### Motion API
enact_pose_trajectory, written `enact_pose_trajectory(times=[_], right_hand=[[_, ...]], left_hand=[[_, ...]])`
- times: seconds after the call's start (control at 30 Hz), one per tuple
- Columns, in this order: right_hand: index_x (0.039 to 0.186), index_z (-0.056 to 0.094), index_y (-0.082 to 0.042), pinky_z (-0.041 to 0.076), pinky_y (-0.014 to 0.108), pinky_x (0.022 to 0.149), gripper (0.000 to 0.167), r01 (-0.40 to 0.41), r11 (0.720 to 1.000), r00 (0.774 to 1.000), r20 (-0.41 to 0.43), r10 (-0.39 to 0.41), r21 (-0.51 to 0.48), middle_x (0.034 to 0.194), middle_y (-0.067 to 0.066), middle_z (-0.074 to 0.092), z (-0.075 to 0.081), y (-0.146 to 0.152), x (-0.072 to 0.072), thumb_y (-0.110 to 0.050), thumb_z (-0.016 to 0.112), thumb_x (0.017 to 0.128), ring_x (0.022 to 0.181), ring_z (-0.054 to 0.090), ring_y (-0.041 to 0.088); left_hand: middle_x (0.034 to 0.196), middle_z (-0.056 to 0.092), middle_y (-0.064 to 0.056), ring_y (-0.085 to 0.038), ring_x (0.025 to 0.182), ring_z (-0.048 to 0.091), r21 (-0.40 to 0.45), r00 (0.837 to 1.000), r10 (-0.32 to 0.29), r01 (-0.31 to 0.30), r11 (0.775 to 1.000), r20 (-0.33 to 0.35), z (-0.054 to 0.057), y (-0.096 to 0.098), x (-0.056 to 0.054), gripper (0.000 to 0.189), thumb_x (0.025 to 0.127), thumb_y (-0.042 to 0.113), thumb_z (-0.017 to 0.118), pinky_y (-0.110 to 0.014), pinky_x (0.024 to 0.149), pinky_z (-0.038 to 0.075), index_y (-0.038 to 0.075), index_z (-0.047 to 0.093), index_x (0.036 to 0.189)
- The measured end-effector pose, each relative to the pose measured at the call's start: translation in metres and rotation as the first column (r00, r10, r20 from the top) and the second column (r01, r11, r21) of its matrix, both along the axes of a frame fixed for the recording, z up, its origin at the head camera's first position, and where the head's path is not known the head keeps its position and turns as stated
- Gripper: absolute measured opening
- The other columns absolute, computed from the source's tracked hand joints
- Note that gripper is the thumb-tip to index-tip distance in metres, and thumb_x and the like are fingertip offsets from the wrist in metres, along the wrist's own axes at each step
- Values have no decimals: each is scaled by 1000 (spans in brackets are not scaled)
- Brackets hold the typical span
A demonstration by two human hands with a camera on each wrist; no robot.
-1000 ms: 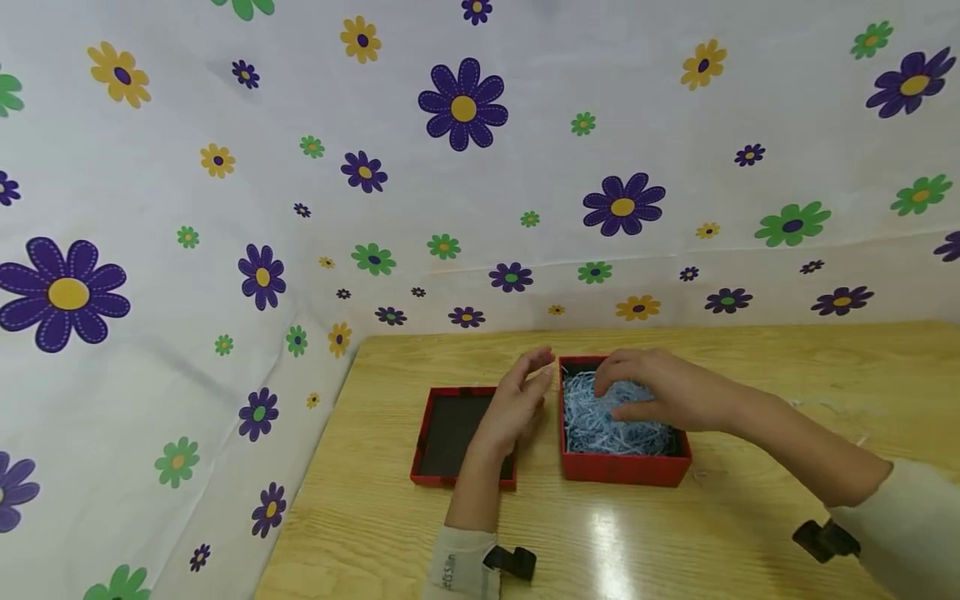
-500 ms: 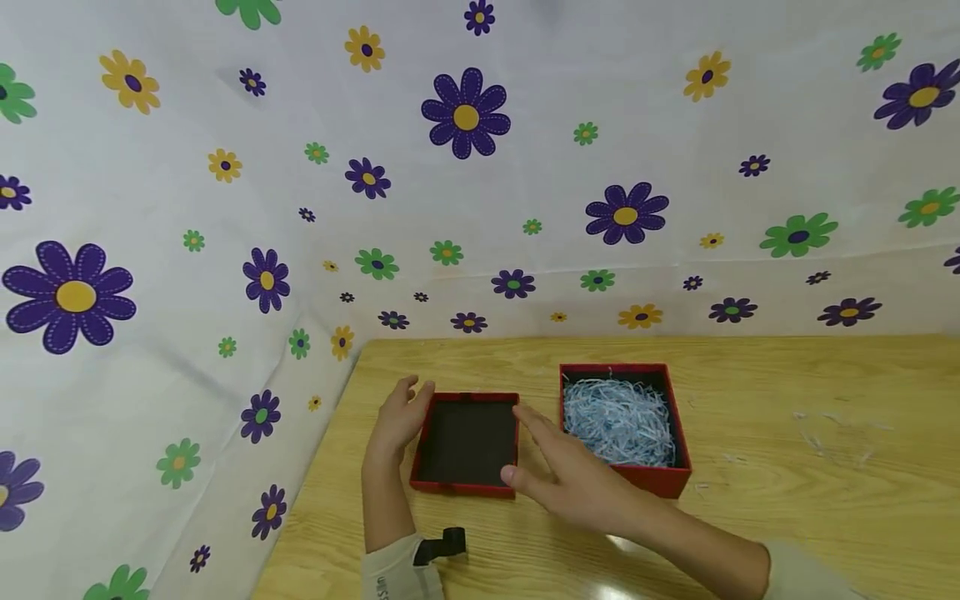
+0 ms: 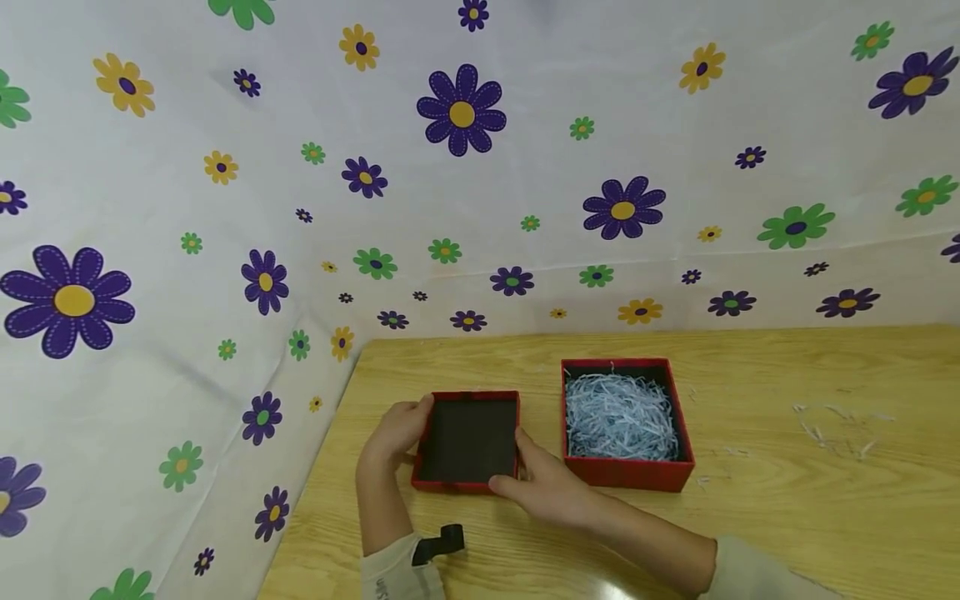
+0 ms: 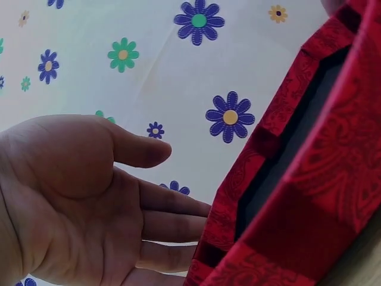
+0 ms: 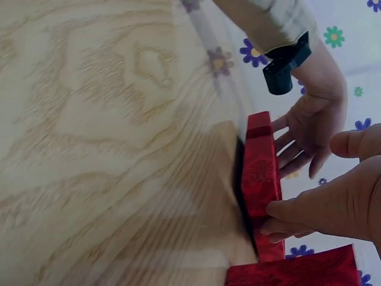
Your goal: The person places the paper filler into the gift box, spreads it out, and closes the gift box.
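Observation:
A shallow red box lid (image 3: 467, 437) with a black inside lies inner side up on the wooden table. At its left side is my left hand (image 3: 392, 435); in the left wrist view its straight fingers reach the lid's red patterned wall (image 4: 339, 179), with the thumb held apart. My right hand (image 3: 553, 490) is at the opposite side. Extended fingers (image 5: 297, 217) touch the lid's outer wall in the right wrist view, and the thumb stands away there. To the right stands a red box (image 3: 630, 473) filled with light blue shredded paper (image 3: 621, 417).
Loose shreds of paper (image 3: 817, 433) lie on the table (image 3: 817, 508) right of the box. A white cloth with printed flowers (image 3: 540, 183) hangs behind and along the left. The box stands close beside the right hand and forearm.
Both hands have moved left: the right from over the shredded paper to the lid's right side, the left across to its left side. In the last half second both have closed in on the lid.

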State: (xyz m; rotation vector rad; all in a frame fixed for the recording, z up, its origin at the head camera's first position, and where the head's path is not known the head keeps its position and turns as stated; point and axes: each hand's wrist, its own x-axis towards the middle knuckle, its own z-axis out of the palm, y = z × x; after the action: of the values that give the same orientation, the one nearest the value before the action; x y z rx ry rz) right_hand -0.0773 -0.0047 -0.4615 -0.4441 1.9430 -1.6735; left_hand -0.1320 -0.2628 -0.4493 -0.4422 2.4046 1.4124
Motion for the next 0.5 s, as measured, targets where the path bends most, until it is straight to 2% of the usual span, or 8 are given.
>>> enact_pose_trajectory(times=[0.1, 0.2, 0.33, 0.5], right_hand=[[162, -3, 13, 35, 58, 119, 96, -8, 999, 1000, 26, 8, -31, 171, 32, 8, 9, 0, 4, -21, 67, 105, 153, 30, 47], [164, -1, 8, 31, 59, 121, 97, -11, 1000, 1000, 22, 12, -25, 172, 29, 7, 25, 4, 8, -24, 68, 105, 154, 26, 48], [167, 3, 1, 31, 59, 121, 95, 4, 1000, 999, -35, -3, 1, 174, 23, 9, 46, 17, 8, -29, 68, 105, 153, 30, 49], [169, 3, -4, 30, 61, 122, 93, 50, 999, 995, -86, -49, 12, 175, 19, 11, 67, 41, 3, -34, 66, 106, 155, 27, 47]], left_hand=[[159, 40, -32, -53, 143, 43, 13, 1000, -14, 14, 1000, 0, 3, -4, 2, 70, 114, 44, 42, -65, 96, 56, -10, 36, 158], [162, 38, -30, -52, 145, 42, 22, 999, -27, 27, 999, -29, 11, -5, 4, 70, 114, 45, 41, -64, 97, 55, -8, 36, 159], [164, 38, -25, -48, 148, 38, 54, 994, -37, 43, 998, -105, 26, 0, 7, 64, 115, 42, 41, -63, 102, 54, -4, 39, 159], [165, 40, -19, -43, 148, 42, 128, 976, -20, 49, 991, -219, 44, 22, 9, 55, 115, 30, 40, -60, 107, 51, 2, 38, 162]])
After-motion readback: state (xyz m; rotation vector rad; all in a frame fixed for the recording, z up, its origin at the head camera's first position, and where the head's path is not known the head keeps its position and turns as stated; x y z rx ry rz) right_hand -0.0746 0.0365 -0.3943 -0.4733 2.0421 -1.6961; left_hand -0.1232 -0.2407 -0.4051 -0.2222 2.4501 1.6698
